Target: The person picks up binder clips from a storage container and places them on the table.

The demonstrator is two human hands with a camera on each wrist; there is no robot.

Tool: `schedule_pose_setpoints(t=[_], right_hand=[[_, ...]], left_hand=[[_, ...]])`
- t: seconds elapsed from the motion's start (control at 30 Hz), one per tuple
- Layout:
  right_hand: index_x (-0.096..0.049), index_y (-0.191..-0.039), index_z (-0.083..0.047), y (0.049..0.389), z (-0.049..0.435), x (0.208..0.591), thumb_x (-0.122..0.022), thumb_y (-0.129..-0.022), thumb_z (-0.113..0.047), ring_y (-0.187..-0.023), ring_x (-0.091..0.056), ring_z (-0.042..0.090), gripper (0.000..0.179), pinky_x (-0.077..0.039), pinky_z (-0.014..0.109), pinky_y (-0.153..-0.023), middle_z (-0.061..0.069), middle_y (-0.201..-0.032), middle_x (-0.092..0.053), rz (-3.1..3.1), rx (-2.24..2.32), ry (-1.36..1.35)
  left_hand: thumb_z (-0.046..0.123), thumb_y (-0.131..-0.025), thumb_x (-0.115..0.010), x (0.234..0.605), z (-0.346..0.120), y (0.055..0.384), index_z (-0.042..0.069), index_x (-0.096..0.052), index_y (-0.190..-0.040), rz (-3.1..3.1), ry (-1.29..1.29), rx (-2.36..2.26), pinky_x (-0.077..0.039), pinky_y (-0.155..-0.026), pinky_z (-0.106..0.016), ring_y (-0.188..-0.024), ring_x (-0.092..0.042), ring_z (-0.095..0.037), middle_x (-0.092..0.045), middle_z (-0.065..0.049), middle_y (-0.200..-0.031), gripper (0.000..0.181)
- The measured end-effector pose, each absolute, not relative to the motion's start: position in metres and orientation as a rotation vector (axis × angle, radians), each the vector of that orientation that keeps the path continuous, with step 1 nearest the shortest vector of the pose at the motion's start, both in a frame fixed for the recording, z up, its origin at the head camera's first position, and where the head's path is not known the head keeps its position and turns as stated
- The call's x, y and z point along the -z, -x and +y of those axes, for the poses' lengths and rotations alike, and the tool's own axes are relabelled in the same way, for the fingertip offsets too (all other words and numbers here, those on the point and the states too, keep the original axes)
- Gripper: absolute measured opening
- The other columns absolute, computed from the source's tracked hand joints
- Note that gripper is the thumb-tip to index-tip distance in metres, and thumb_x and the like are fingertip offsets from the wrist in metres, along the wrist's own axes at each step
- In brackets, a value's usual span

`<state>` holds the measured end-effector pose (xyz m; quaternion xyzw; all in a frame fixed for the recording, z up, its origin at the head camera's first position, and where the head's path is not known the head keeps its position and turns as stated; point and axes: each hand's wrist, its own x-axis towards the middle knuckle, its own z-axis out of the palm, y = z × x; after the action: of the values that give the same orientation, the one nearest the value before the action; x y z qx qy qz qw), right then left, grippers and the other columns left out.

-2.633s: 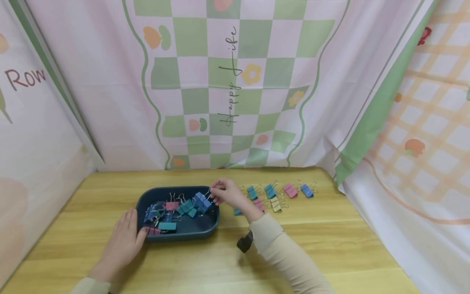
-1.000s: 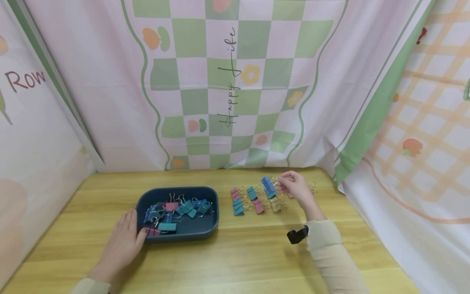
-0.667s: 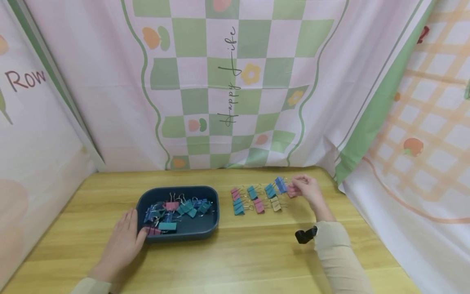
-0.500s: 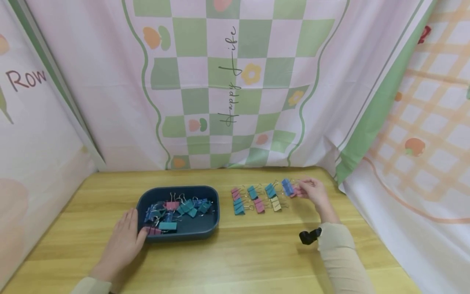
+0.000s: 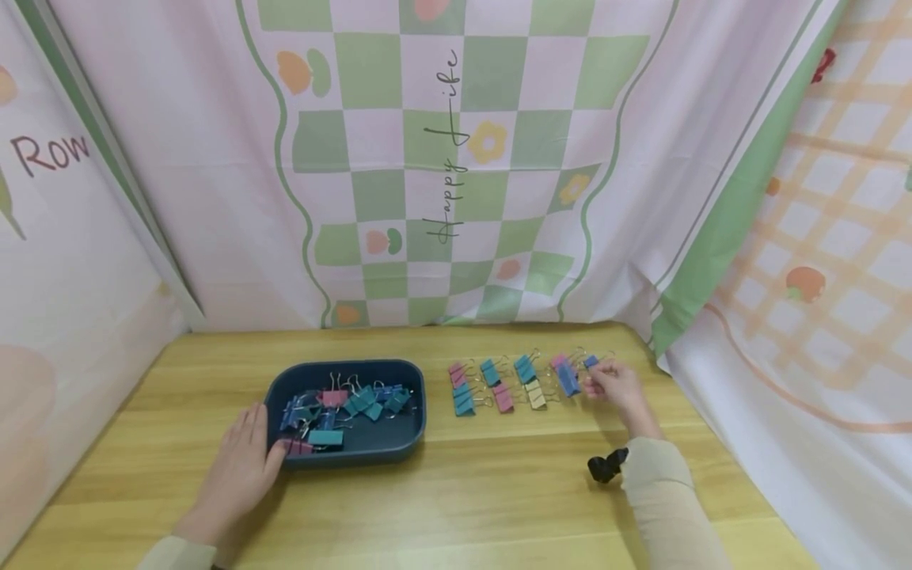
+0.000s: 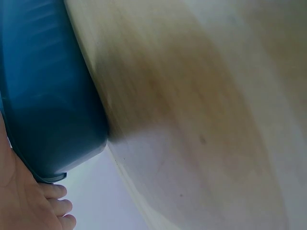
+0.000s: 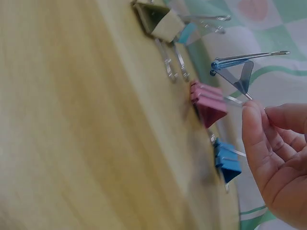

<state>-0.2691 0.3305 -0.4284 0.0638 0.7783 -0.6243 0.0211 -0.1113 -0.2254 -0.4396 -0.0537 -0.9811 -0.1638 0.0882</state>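
Note:
In the head view my right hand (image 5: 617,386) pinches a blue binder clip (image 5: 568,381) by its wire handle. That clip hangs in front of a pink binder clip (image 5: 559,361), partly covering it. The right wrist view shows the held clip side-on, apart from the tabletop, between thumb and forefinger. Another blue binder clip (image 7: 227,160) lies on the table close to these fingers. My left hand (image 5: 238,459) rests against the left side of a dark blue tray (image 5: 416,443), fingers extended and thumb at its rim. Binder clips, including a teal one (image 5: 325,438), lie jumbled inside.
Left of my right hand, binder clips lie in two rows on the wooden table (image 5: 427,514), among them a yellow one (image 5: 535,395) and a teal one (image 5: 463,400). Patterned curtains (image 5: 484,198) stand behind and at both sides.
My right hand has carried the blue binder clip from the tray rightward over the back row, then down toward the front beside the yellow clip. My left hand has stayed at the tray.

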Motion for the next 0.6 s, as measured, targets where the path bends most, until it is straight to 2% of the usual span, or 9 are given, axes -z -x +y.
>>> schedule_pose_setpoints(t=[0.33, 0.6], right_hand=[[-0.043, -0.105, 0.015, 0.273, 0.338, 0.449, -0.043, -0.093, 0.001, -0.062, -0.063, 0.013, 0.017, -0.056, 0.028, -0.063, 0.008, -0.072, -0.063, 2.338, 1.943, -0.243], [-0.035, -0.120, 0.022, 0.273, 0.339, 0.452, -0.044, -0.094, 0.000, -0.061, -0.063, 0.013, 0.035, -0.056, 0.029, -0.063, 0.007, -0.072, -0.064, 2.309, 1.928, -0.311]], left_hand=[[0.026, -0.096, -0.040, 0.442, -0.226, 0.110, -0.021, -0.019, -0.134, -2.887, 0.181, 0.501, -0.016, -0.103, -0.060, -0.127, -0.017, -0.053, -0.017, -0.040, -0.139, 0.065], [0.027, -0.096, -0.041, 0.440, -0.226, 0.111, -0.021, -0.020, -0.134, -2.891, 0.179, 0.485, -0.016, -0.104, -0.059, -0.127, -0.018, -0.052, -0.017, -0.039, -0.139, 0.064]])
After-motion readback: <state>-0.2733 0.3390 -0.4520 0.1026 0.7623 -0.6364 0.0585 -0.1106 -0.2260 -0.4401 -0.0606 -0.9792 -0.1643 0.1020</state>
